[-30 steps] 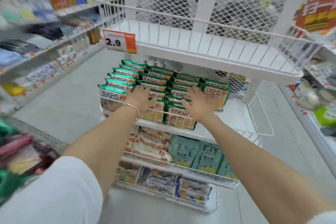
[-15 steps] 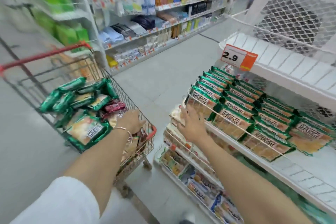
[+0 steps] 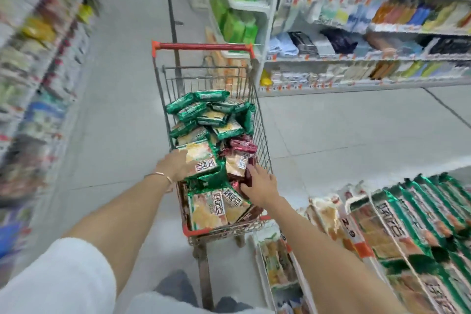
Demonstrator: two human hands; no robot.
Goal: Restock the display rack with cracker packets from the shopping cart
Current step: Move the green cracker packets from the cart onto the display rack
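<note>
**Shopping cart** [image 3: 201, 46]: wire basket with red trim, standing in the aisle. All positions below are given from it.

**Contents:** a loose heap of green cracker packets [image 3: 204, 115] fills the basket. A few maroon packets [image 3: 242, 146] lie along its right wall.

**Left hand** [image 3: 175, 164]: inside the cart's left wall, laid on the edge of one large green packet [image 3: 201, 160]. Its fingers are partly hidden, so I cannot tell whether they have clamped.

**Right hand** [image 3: 260, 181]: at the cart's right wall, fingers fairly straight and close together. The tips touch a maroon packet and grasp nothing.

**Display rack** [image 3: 367, 214]: just right of the cart's near end, already carrying rows of green packets.

**Hazards, as judged:**
- The foil looks slick and the heap is unsettled, so lifting one packet may spill its neighbours over the rim.
- A maroon packet taken by mistake would end up in a green row.
- Leaning on the basket could roll the cart away.
</note>
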